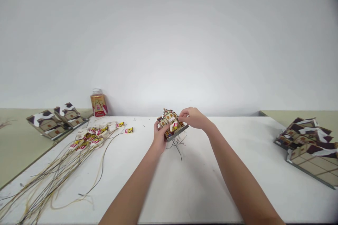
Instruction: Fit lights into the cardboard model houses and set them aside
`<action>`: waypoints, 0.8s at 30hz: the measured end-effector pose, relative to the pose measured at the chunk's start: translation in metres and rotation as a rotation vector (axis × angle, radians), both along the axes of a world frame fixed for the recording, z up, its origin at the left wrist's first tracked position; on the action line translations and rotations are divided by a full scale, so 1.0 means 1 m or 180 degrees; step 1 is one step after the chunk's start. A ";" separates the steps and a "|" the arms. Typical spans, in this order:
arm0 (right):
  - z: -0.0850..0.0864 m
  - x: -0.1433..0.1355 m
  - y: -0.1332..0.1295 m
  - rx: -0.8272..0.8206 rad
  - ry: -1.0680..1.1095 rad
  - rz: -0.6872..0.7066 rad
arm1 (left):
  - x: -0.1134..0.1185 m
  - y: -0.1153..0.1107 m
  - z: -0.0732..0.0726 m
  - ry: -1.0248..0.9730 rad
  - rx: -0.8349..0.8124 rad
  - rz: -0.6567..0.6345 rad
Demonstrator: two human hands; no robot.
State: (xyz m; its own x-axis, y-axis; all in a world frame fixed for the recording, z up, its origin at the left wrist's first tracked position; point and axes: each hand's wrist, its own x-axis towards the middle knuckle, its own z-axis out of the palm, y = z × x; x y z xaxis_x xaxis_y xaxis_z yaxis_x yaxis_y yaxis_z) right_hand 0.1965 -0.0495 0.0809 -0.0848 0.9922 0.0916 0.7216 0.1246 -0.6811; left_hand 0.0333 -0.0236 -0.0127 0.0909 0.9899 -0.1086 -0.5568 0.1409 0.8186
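Note:
My left hand [159, 137] grips a small model house [169, 116] by its left side, above the white table [190, 190]. The house is tilted, with cream walls, brown-framed windows and a grey base. A red-and-white striped awning piece [174, 126] sits on its front. Several thin dark wires [178, 144] hang beneath the base. My right hand [194, 117] is at the house's right side, thumb and forefinger pinched together. Whatever lies between those fingertips is too small to make out.
Striped awning pieces [96, 142] with long wires [56, 175] lie heaped at the left. Two model houses [49, 126] stand beyond them, near a red-and-gold bottle [99, 103] by the wall. More model houses [314, 161] are grouped at the right.

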 end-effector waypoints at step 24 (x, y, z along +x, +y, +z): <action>0.002 -0.015 -0.010 0.0839 -0.0288 0.0629 | 0.002 -0.004 0.005 -0.0197 -0.0140 -0.0089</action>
